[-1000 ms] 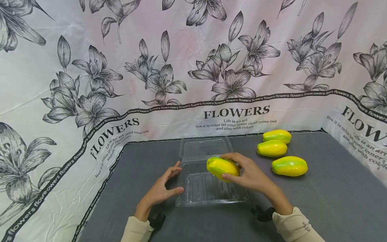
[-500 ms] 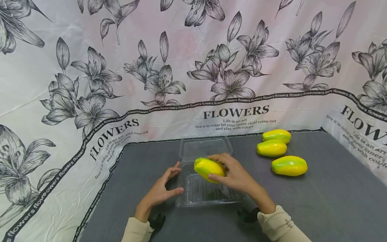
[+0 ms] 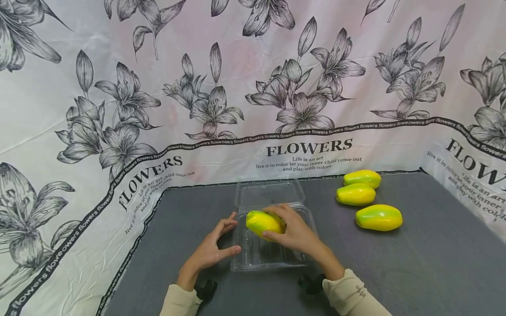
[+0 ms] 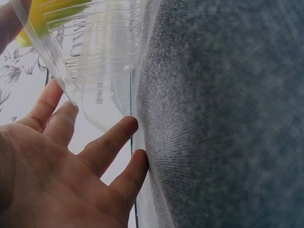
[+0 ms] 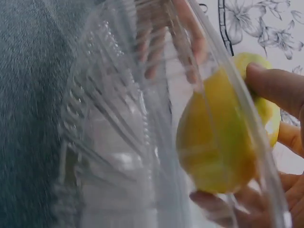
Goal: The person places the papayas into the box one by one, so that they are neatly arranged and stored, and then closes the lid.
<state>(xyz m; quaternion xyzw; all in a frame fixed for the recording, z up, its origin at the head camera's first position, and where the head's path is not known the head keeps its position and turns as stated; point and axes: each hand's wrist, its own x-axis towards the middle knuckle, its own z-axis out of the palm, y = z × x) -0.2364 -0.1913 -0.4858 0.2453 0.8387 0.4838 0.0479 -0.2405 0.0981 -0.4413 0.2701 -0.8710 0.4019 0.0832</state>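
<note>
A yellow-green papaya [image 3: 264,223] is gripped in my right hand [image 3: 296,232], thumb on the near side and fingers over the far side. It is over the left part of a clear plastic clamshell container [image 3: 272,263], whose lid [image 3: 270,193] lies folded back behind it. In the right wrist view the papaya [image 5: 213,142] shows partly through the container's wall. My left hand [image 3: 211,248] is at the container's left side with fingers spread. In the left wrist view its fingertips [image 4: 128,124] are at the container's edge; whether all of them touch cannot be told.
Three more papayas lie to the right: a front one [image 3: 379,217], a middle one [image 3: 356,194] and a back one [image 3: 362,178]. They rest on a grey tabletop [image 3: 419,263]. A flower-printed cloth [image 3: 221,162] hangs behind and at both sides.
My right hand has carried the papaya leftward across the container, and slightly lower in the head view. My left hand and the other papayas have stayed where they were.
</note>
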